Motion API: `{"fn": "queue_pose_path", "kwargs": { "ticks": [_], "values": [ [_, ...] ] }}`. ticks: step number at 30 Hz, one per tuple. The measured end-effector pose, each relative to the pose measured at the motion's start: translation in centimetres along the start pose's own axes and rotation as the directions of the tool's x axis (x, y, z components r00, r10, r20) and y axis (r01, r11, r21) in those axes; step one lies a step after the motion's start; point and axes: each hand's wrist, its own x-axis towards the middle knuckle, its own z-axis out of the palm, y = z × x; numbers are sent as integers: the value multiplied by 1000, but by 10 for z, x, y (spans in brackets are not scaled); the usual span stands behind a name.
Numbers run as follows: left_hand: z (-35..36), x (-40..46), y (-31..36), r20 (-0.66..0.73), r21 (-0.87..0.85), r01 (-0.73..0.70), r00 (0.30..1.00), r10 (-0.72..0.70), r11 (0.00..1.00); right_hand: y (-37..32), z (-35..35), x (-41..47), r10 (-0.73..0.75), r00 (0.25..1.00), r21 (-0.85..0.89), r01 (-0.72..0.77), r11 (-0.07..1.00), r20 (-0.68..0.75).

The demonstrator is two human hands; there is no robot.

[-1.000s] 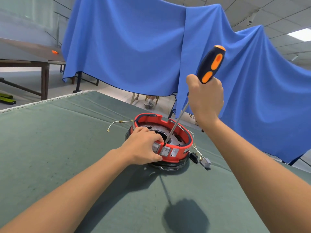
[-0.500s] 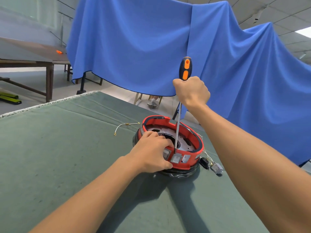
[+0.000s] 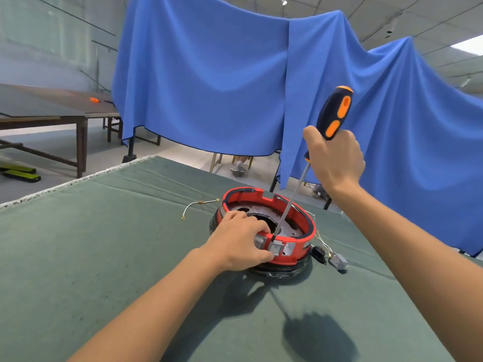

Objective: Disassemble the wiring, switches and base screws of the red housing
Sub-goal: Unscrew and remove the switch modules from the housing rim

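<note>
The red housing [image 3: 303, 253], a round ring with a metal plate inside, sits on the green table cloth [image 3: 104, 257] over a black base. My left hand [image 3: 240, 242] grips its near rim, thumb beside a grey switch [image 3: 275, 249] set in the wall. My right hand [image 3: 335, 160] holds a black and orange screwdriver [image 3: 335, 113] tilted right, its shaft running down to the rim just above that switch. A black switch [image 3: 319, 253] and a grey switch [image 3: 338, 262] lie on wires right of the housing.
A loose white wire [image 3: 198, 205] with brass ends lies left of the housing. A blue cloth [image 3: 222, 87] hangs behind the table. Wooden tables [image 3: 52, 113] stand far left. A person's feet [image 3: 239, 167] show under the cloth.
The screwdriver handle has swung from upright to leaning right, tip staying at the rim by the switch. My left hand keeps its grip on the housing. The camera view has shifted.
</note>
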Motion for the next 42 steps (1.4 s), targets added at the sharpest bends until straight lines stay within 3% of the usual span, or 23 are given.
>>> {"fn": "queue_pose_path", "kwargs": {
  "ticks": [7,10,14,18,22,35,42],
  "values": [
    [2,-1,2,-48,-24,-2,999,1,1000,41,-43,-31,227,952,433,-119,894,-207],
    [3,-2,4,-56,-70,1,998,-5,998,60,-52,-48,426,840,584,-169,794,-336],
    [7,-2,4,-73,-67,14,997,-19,998,93,-48,-72,654,689,752,-243,613,-311],
    [8,-2,4,-86,-39,9,996,-13,999,122,-41,-81,793,557,782,-368,502,-247],
    [7,-2,5,-84,-23,13,996,-15,1000,135,-43,-76,842,481,811,-375,450,-244],
    [10,-2,7,-96,-5,5,995,-5,1000,139,-35,-87,882,435,831,-413,372,-179],
    [11,2,14,-93,-98,52,994,-62,994,156,-22,-97,907,383,762,-530,372,-176]
  ]
}}
